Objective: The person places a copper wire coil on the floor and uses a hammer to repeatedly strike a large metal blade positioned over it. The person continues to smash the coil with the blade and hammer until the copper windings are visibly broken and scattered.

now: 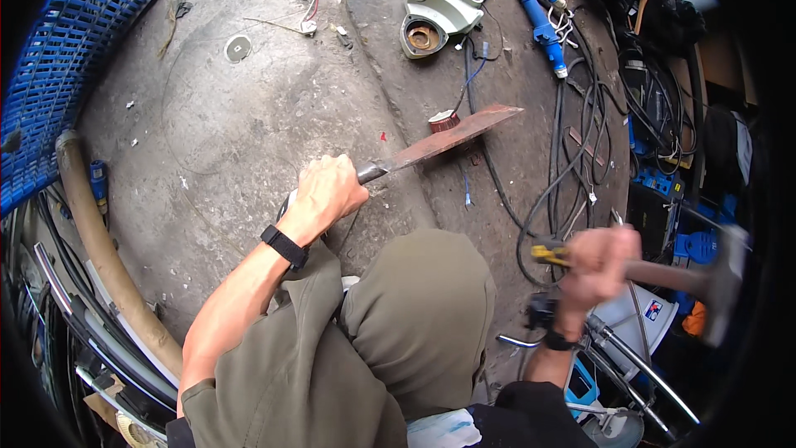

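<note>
My left hand (pixel 326 197) is closed around the black handle of a machete-like tool with a rusty blade (pixel 452 139). That blade slants up to the right across the floor. Its upper edge meets, or partly covers, a small round reddish-brown part (pixel 444 121) that looks like a motor coil; whether they touch I cannot tell. At the right, my right hand (pixel 599 264) is raised, gripping a hammer (pixel 667 276) by its handle. Hand and hammer are smeared by motion. The hammer head points to the right, apart from the blade.
Beyond the blade lies a pale green power-tool housing (pixel 439 12). Blue industrial connectors (pixel 539 29) and tangled black cables (pixel 572 149) run along the right. A blue plastic crate (pixel 62 58) and a tan tube (pixel 104 224) border the left. Metal rods (pixel 643 373) lie lower right.
</note>
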`<state>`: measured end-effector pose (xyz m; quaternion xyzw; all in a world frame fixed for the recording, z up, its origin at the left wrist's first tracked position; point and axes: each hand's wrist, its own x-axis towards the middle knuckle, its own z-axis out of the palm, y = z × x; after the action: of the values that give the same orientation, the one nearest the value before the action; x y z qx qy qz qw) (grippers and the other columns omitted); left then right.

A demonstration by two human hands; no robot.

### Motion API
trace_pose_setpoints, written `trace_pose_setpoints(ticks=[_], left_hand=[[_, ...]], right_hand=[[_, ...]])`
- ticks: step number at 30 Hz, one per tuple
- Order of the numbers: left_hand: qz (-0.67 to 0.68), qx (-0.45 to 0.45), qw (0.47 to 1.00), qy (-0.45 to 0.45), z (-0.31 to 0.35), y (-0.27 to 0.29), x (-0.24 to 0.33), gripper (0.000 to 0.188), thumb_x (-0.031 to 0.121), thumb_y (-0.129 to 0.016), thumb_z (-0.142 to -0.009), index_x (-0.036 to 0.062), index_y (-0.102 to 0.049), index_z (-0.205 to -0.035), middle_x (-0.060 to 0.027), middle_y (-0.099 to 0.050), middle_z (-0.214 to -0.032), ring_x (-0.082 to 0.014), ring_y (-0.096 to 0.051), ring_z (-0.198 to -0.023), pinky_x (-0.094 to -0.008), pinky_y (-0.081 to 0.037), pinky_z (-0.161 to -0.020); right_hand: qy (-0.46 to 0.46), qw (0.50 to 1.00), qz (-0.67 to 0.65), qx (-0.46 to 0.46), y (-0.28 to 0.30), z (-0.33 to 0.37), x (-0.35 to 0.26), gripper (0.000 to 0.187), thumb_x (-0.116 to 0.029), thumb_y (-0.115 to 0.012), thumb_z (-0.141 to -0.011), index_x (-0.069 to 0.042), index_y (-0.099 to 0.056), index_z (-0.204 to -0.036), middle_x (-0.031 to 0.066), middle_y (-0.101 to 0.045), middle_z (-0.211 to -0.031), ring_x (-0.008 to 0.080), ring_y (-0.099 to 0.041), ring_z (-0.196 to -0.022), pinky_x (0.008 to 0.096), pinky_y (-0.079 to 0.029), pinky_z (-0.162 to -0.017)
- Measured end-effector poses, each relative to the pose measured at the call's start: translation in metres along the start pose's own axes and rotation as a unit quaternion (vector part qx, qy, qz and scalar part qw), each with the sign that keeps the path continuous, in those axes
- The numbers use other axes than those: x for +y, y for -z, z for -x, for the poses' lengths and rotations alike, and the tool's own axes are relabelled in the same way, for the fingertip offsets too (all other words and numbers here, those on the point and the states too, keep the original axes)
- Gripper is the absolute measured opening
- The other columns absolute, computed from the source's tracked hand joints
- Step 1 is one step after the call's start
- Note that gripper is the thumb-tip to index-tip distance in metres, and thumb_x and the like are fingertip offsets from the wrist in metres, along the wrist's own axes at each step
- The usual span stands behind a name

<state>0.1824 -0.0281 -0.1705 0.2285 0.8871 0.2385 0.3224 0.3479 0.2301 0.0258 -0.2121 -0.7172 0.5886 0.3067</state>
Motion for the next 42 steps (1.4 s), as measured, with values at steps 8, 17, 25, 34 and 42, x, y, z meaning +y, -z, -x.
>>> trace_pose_setpoints(ticks=[8, 17, 25, 34, 42], left_hand=[[-0.004, -0.013, 1.0, -0.023, 0.021, -0.019, -0.008, 0.024, 0.011, -0.062, -0.071, -0.0098, -0.068, -0.079, -0.0363, -0.066, -0.081, -0.0521, -0.067, -0.081, -0.0564, -0.055, -0.078], [-0.006, -0.005, 1.0, -0.004, -0.004, -0.002, -0.001, 0.023, 0.008, -0.056, -0.07, -0.0112, -0.068, -0.073, -0.0377, -0.064, -0.078, -0.0513, -0.068, -0.079, -0.0541, -0.055, -0.078], [-0.001, 0.044, 0.998, -0.04, -0.006, -0.011, -0.001, 0.021, 0.008, -0.058, -0.07, -0.0105, -0.067, -0.075, -0.0364, -0.064, -0.076, -0.0522, -0.067, -0.076, -0.0552, -0.055, -0.075], [-0.006, -0.032, 0.999, -0.016, -0.01, -0.001, 0.001, 0.023, 0.01, -0.056, -0.073, -0.0093, -0.067, -0.081, -0.0355, -0.066, -0.081, -0.0514, -0.067, -0.081, -0.0555, -0.054, -0.08], [-0.002, -0.043, 0.999, -0.017, -0.006, -0.002, -0.006, 0.023, 0.01, -0.057, -0.072, -0.0096, -0.066, -0.079, -0.0361, -0.065, -0.079, -0.0509, -0.067, -0.079, -0.0538, -0.055, -0.076]], right_hand=[[-0.321, 0.899, 0.27, -0.13, -0.014, 0.075, 0.11, 0.039, -0.027, -0.071, -0.096, -0.002, -0.057, -0.069, -0.0006, -0.048, -0.055, 0.0084, -0.044, -0.051, 0.0321, -0.036, -0.047], [-0.036, 0.99, 0.134, 0.001, 0.012, -0.023, -0.027, 0.023, -0.014, -0.053, -0.106, -0.007, -0.051, -0.083, -0.0039, -0.037, -0.051, 0.0063, -0.036, -0.04, 0.0243, -0.028, -0.038], [-0.279, 0.879, 0.359, -0.143, -0.001, 0.065, 0.136, 0.035, -0.018, -0.069, -0.095, 0.004, -0.059, -0.07, 0.0084, -0.045, -0.055, 0.0119, -0.04, -0.058, 0.0374, -0.037, -0.052], [-0.342, 0.904, 0.253, -0.033, 0.012, 0.045, 0.069, 0.029, -0.022, -0.072, -0.096, -0.009, -0.056, -0.076, -0.0035, -0.05, -0.056, 0.005, -0.045, -0.045, 0.0235, -0.032, -0.04], [-0.012, 0.999, 0.034, 0.028, -0.004, -0.023, -0.009, 0.03, -0.013, -0.041, -0.109, -0.008, -0.044, -0.079, -0.0035, -0.036, -0.053, 0.0056, -0.031, -0.04, 0.0251, -0.026, -0.037]])
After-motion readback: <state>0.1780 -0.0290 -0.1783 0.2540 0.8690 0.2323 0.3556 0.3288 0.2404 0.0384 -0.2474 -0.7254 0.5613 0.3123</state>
